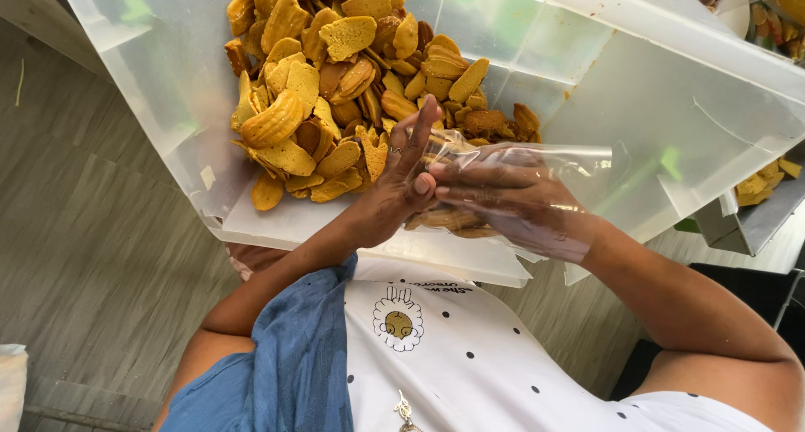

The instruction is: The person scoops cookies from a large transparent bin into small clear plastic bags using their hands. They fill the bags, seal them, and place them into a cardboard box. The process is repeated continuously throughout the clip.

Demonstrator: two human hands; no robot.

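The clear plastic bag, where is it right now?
In the head view the clear plastic bag sits right of centre, over the right hand, with the left hand at its mouth, beside the heap of yellow crackers in the translucent bin.

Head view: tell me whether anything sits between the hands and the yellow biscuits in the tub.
Nothing visible does. The left hand is right at the edge of the biscuit pile. The right hand is inside the clear plastic bag, which covers it.

One camera sat on the person's head and looked steeply down, close over both hands and a clear plastic tub (168, 88) tilted toward the body.
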